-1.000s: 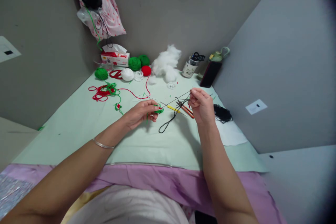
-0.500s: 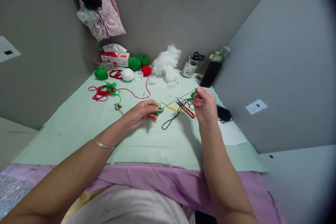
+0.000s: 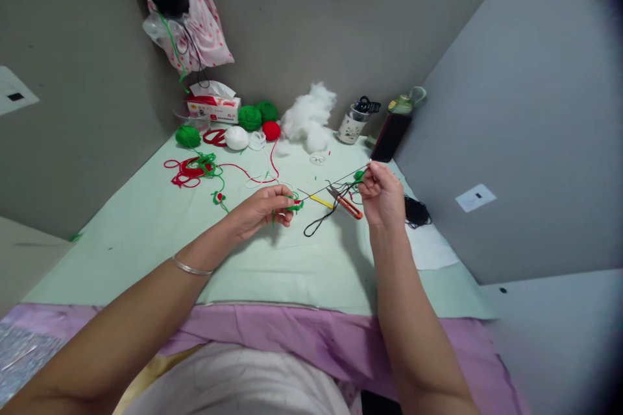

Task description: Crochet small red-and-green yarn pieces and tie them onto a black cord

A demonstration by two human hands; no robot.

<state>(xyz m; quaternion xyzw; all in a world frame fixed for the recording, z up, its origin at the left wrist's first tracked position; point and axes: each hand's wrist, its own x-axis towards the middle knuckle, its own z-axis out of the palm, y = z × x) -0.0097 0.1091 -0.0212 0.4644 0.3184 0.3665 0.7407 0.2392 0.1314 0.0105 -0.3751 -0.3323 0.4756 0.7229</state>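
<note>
Pinched in my left hand (image 3: 267,206) is a small crocheted piece (image 3: 296,205) in green, red and white. My right hand (image 3: 384,193) is closed on black yarn (image 3: 335,183), which runs taut from the crocheted piece to my fingertips. A slack loop of that yarn hangs below, between the hands. Any needle within the right fingers is too small to make out. Under the yarn lie orange thread snips (image 3: 349,205) and a yellow-handled crochet hook (image 3: 321,201). Left of my left hand, a similar small crocheted piece (image 3: 219,198) lies on the table.
Behind my hands are white stuffing (image 3: 309,118), a red yarn ball (image 3: 271,131), a white ball (image 3: 236,138), green balls (image 3: 250,118) and a tissue box (image 3: 214,109). At the right stand a pen cup (image 3: 351,128), a phone (image 3: 390,137) and a black yarn bundle (image 3: 417,211).
My right hand has moved right and slightly up, away from my left hand, drawing out the black yarn. The slack loop has shifted right and shrunk. My left hand has stayed in place.
</note>
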